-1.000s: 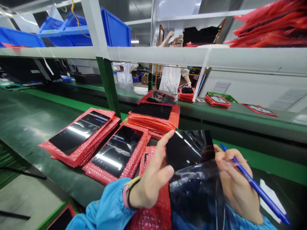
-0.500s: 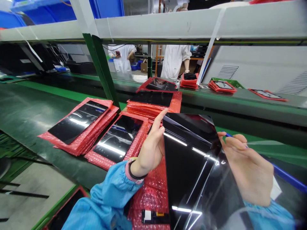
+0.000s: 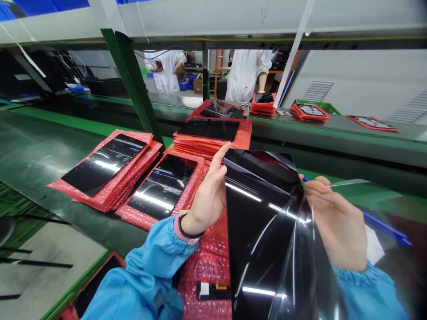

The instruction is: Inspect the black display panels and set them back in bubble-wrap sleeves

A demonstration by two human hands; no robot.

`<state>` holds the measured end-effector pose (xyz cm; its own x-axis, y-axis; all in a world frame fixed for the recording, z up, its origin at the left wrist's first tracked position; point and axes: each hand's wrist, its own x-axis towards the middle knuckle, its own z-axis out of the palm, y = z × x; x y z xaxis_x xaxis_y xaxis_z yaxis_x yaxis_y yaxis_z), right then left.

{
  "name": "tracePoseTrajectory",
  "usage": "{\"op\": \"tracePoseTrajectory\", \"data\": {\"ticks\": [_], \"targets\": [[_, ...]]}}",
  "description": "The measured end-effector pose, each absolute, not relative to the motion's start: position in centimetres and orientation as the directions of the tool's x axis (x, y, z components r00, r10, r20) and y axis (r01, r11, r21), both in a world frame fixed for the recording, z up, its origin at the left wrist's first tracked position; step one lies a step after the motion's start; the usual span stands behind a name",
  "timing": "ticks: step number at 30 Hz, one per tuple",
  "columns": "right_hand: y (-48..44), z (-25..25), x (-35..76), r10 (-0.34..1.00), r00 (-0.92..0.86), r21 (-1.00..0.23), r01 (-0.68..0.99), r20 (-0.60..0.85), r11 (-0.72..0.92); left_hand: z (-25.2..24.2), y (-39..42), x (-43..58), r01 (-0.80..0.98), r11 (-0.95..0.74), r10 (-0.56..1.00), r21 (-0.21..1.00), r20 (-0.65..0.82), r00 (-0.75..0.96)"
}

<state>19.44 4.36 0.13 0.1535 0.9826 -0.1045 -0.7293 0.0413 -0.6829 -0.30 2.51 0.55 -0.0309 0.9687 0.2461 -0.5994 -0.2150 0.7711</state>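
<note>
A large black display panel (image 3: 256, 253) is tilted up in front of me, with glossy light streaks across its face. My left hand (image 3: 208, 195) grips its left edge, index finger pointing up along the corner. At the panel's right edge, my right hand (image 3: 343, 226) has its fingers closed on a blue pen (image 3: 383, 224), whose tip is beside the panel. A clear film (image 3: 393, 193) bows off the panel's right part and spreads in front of my right hand. Whether the right fingers also pinch the film, I cannot tell.
Stacks of red bubble-wrap pouches (image 3: 133, 175) topped with black panels lie on the green bench (image 3: 36, 146). Beneath my left wrist is another red pouch (image 3: 207, 266). Across the bench are a green tray (image 3: 328, 106) and people in white coats (image 3: 248, 71). A green post (image 3: 133, 84) rises left.
The clear film has lifted farther from the panel and widened to the right. My right hand with the pen has shifted slightly left and up in view; my left hand still holds the panel.
</note>
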Motion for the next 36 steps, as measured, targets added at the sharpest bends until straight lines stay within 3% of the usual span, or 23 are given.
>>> {"op": "tracePoseTrajectory", "data": {"ticks": [9,11,13,16,20,23,32,36], "targets": [[4.2,0.1,19.3,0.957,0.183,-0.736,-0.676,-0.224,-0.043,0.3,2.8,-0.3,-0.520,-0.296,0.952,0.801,0.292,-0.092],[4.3,-0.1,19.4,0.942,0.230,-0.795,-0.604,-0.246,-0.060,0.3,2.8,-0.2,-0.502,-0.308,0.949,0.808,0.298,-0.102],[4.4,-0.5,19.6,0.945,0.264,-0.884,-0.465,-0.192,-0.049,0.2,2.8,-0.2,-0.498,-0.313,0.947,0.809,0.303,-0.103],[4.6,-1.0,19.6,0.984,0.176,-0.961,-0.275,-0.019,0.031,0.2,2.9,-0.2,-0.501,-0.318,0.945,0.805,0.310,-0.102],[4.9,-1.4,19.5,0.981,0.090,-0.962,-0.197,0.174,0.189,0.0,3.0,-0.3,-0.538,-0.286,0.955,0.793,0.281,-0.094],[5.0,-1.8,19.5,0.973,0.090,-0.961,-0.162,0.211,0.224,0.0,3.1,-0.3,-0.551,-0.271,0.961,0.789,0.252,-0.111],[5.2,-1.8,18.7,0.996,0.064,-0.954,-0.297,-0.066,-0.045,-0.1,3.3,-0.5,-0.461,-0.228,0.972,0.858,0.225,-0.064],[4.3,-2.1,19.9,0.997,-0.054,-0.897,-0.435,-0.062,-0.079,-0.5,2.9,-1.4,-0.417,-0.257,0.964,0.872,0.198,-0.180]]}}
